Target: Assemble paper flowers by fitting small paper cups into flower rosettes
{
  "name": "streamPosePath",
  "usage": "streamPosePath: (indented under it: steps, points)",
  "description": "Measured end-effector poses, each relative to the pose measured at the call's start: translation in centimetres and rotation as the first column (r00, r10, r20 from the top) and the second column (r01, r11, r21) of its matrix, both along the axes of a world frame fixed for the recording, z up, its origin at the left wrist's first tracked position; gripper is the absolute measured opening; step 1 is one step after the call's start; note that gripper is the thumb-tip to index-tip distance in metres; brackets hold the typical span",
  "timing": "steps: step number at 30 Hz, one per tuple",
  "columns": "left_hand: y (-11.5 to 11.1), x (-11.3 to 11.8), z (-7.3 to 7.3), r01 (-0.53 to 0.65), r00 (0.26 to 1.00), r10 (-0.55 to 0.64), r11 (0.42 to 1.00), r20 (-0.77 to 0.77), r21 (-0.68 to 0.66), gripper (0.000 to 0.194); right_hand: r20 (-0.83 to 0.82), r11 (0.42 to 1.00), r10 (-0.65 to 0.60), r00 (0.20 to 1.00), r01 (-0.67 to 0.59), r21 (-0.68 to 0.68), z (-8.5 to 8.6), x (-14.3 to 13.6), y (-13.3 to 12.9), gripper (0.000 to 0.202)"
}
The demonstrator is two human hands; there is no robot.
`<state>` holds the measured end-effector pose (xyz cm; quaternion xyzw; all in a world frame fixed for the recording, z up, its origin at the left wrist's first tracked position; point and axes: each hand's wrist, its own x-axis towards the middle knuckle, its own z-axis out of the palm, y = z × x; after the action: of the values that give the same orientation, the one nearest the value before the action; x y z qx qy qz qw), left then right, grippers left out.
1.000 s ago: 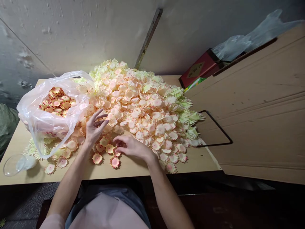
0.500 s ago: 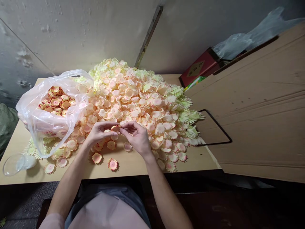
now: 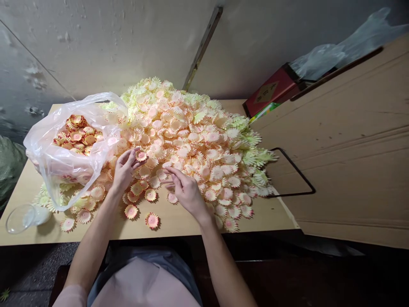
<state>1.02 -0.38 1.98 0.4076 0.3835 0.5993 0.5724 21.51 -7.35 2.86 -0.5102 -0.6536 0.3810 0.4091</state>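
My left hand (image 3: 125, 169) holds a small red-edged flower piece (image 3: 141, 156) at its fingertips, over the near left part of the heap. To the right, my right hand (image 3: 185, 187) hovers above the heap's near edge with its fingers bent; whether anything small is between them cannot be made out. A large heap of pale pink and yellow-green petal discs (image 3: 191, 136) covers the middle of the table. Two red-edged discs lie near the table's front, one of them a pink-centred flower (image 3: 152, 220).
A plastic bag (image 3: 73, 164) of red-edged flowers stands at the left. By the front left corner lies a clear cup (image 3: 21, 219). A big cardboard sheet (image 3: 345, 149) leans at the right, with a red box (image 3: 271, 91) behind it.
My hands have moved apart. My left hand has gone up and left with the flower piece, while my right hand has come away from it and lowered slightly.
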Motion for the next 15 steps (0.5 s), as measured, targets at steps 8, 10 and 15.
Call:
streamPosePath:
  steps: [8,10,15]
  points:
    - [0.4,-0.5,-0.5,0.046,0.998,-0.047,0.999,0.036,0.022,0.039,-0.254,0.980,0.175,0.951,-0.194,-0.053,1.8,0.5,-1.8,0.036]
    - [0.3,-0.5,-0.3,0.062,0.996,-0.062,0.998,0.070,0.012,0.041,-0.393,0.985,0.153,0.907,-0.170,-0.009,2.5,0.6,-2.0,0.045]
    - [-0.1,-0.3,0.4,0.048,0.973,-0.036,0.998,0.228,-0.049,0.041,-0.687,0.984,0.099,0.720,-0.173,-0.040,3.6,0.2,-2.0,0.054]
